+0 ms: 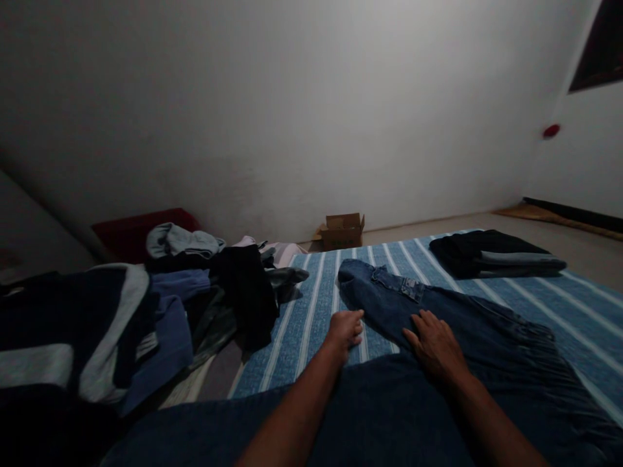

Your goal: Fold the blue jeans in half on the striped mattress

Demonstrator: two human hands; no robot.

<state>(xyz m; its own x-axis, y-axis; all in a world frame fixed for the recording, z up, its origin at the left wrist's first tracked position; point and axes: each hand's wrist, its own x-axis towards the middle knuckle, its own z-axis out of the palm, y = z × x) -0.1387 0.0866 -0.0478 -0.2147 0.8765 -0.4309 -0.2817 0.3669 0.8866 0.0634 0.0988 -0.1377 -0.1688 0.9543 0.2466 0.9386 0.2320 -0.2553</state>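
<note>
A pair of dark blue jeans (389, 395) lies spread over a striped sheet, with the waistband side towards the right and one leg reaching to the far middle. My left hand (346, 331) is closed, its fingers curled on the inner edge of that far leg. Palm down, my right hand (437, 344) rests on the denim near where the two legs part, its fingers stretched out. The other leg runs across the front to the lower left, partly behind my forearms. A patch or pocket detail (413, 289) shows on the far leg.
A blue and white striped sheet (311, 311) covers the surface. Loose clothes (170, 331) are heaped at left, a black garment (246, 292) among them. Folded dark clothes (487, 253) lie at the back right. An open cardboard box (342, 232) stands by the wall (311, 117).
</note>
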